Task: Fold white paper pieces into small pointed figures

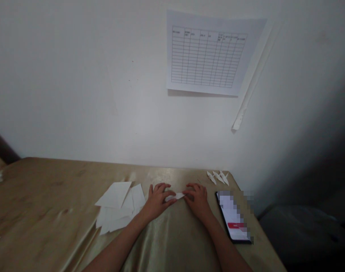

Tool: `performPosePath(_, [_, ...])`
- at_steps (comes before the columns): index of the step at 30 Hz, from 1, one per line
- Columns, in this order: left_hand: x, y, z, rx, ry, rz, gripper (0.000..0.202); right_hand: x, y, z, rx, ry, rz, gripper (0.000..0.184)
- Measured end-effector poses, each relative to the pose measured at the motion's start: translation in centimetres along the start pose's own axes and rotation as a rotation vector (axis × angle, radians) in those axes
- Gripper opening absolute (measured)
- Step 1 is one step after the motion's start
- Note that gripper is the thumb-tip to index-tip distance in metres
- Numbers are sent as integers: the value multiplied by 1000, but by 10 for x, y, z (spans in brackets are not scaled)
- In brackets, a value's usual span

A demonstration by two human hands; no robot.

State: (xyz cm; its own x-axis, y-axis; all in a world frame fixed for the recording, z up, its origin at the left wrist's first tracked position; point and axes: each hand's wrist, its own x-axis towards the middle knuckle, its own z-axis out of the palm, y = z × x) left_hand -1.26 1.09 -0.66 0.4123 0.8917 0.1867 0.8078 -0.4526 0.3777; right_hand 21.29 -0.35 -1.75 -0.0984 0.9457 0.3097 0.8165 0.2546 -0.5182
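Note:
A small folded piece of white paper [179,195] is held low over the table between my two hands. My left hand [158,200] grips its left end, the thumb and fingers bent round it. At its pointed right end, my right hand [197,197] pinches it between thumb and fingertips. My fingers cover part of the paper, so its full shape is hidden. Just left of my left hand lies a loose pile of white paper sheets [117,207]. Several small folded paper shapes [217,177] rest beyond my right hand, near the table's back right corner.
A phone [233,219] with a lit, partly blurred screen lies right of my right forearm. The table [48,211] has a wrinkled gold-brown cover and meets a white wall. A printed table sheet [208,56] hangs there. Past the right edge sits a dark grey object [299,226].

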Motion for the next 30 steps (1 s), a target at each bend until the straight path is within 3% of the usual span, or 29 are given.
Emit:
performPosePath(9, [4,-10,4,13,142,10,34,5,10,5,14,85,68,14])
performPosePath(14, [6,-12,7,2,216,31,52,3,9,5,-46,31,69,15])
performPosePath(20, [2,-9,6,28,54,114,48,-1,0,2,-66,-15,62,6])
performPosePath(25, [2,-8,5,-3,-126,130,50,-2,-2,0,-39,4,73,34])
performPosePath(30, [3,-6,1,-36,-162,106,45,-3,-5,-6,-43,-13,-2,32])
